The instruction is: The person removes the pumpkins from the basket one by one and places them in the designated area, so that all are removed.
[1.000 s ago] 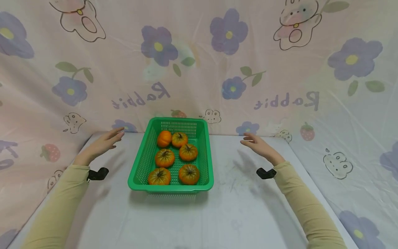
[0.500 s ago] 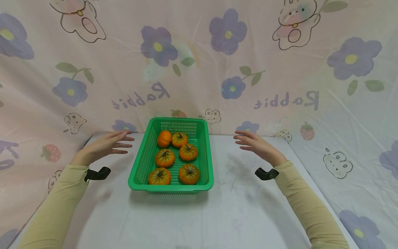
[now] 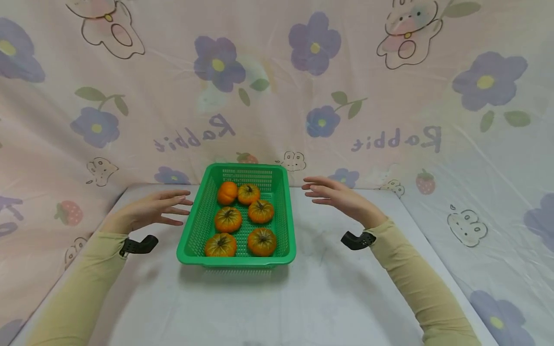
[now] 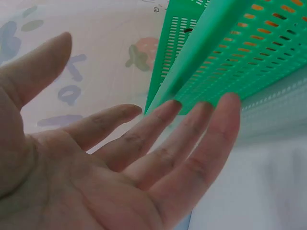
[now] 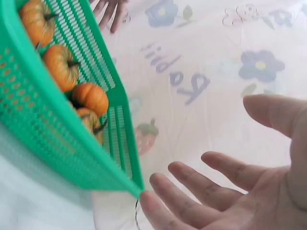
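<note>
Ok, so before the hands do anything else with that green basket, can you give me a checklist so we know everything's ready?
1. All pumpkins inside the green basket: ok, I count six and none outside.
2. Basket standing upright on the table: ok.
3. Left hand holding nothing: ok, fingers spread beside the basket.
4. Right hand holding nothing: ok, on the basket's other side.
5. Both hands gripping the basket: not ok, neither grips it, and the right hand has a gap to it.
6. Left hand touching the basket: cannot tell, it's very close.
</note>
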Demonstrator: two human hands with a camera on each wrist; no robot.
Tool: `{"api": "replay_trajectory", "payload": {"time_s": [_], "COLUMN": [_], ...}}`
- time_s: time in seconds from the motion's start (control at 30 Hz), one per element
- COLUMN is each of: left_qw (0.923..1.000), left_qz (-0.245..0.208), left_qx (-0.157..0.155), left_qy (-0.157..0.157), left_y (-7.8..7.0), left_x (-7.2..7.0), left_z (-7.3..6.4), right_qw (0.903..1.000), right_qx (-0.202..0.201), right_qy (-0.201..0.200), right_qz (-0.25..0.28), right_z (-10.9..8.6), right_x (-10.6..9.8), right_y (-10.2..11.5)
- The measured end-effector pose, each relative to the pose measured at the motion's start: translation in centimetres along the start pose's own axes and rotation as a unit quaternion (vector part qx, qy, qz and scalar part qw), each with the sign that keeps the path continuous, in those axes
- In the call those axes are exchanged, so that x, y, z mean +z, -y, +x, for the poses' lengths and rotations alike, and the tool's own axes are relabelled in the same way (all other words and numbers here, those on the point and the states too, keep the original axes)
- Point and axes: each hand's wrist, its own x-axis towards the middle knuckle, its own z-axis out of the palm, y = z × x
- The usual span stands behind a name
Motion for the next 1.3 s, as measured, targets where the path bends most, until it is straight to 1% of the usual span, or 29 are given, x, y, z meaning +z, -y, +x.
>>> {"api": "replay_trajectory", "payload": {"time_s": [0.1, 0.27, 0.4, 0.53, 0.7, 0.83, 0.93, 1.0, 1.1, 1.3], "left_qw": [1.0, 1.0, 1.0, 1.0, 1.0, 0.9997, 0.9992, 0.9988, 0.9986, 0.9983], "left_qz": [-0.001, 0.003, 0.002, 0.002, 0.005, 0.016, 0.026, 0.03, 0.024, 0.017], "left_qx": [0.001, 0.001, -0.001, -0.002, 0.007, 0.016, 0.021, 0.024, 0.023, 0.021], "left_qy": [0.007, 0.007, 0.006, 0.002, -0.001, -0.007, -0.022, -0.03, -0.04, -0.052], "left_y": [0.3, 0.5, 0.6, 0.8, 1.1, 1.3, 1.5, 1.6, 1.8, 2.1], "left_x": [0.2, 0.7, 1.0, 1.1, 1.1, 1.0, 1.1, 1.3, 1.5, 1.5], "left_z": [0.1, 0.4, 0.5, 0.6, 0.7, 0.7, 0.6, 0.6, 0.6, 0.6], "right_qw": [0.9998, 0.9989, 0.9976, 0.9961, 0.9949, 0.9933, 0.9918, 0.9908, 0.9895, 0.9862], "right_qx": [-0.009, -0.021, -0.027, -0.028, -0.014, 0.01, 0.018, 0.02, 0.021, 0.025], "right_qy": [0.017, 0.041, 0.064, 0.083, 0.097, 0.105, 0.111, 0.118, 0.129, 0.148], "right_qz": [-0.003, -0.008, 0.0, -0.006, -0.022, -0.049, -0.061, -0.062, -0.062, -0.069], "right_z": [0.7, 1.5, 2.1, 2.7, 3.3, 3.9, 4.3, 4.5, 4.8, 5.6], "right_x": [0.7, 1.9, 2.8, 3.7, 4.8, 5.7, 6.2, 6.5, 6.8, 7.2], "right_y": [0.6, 1.4, 1.5, 1.6, 1.8, 1.7, 1.6, 1.6, 1.5, 1.3]}}
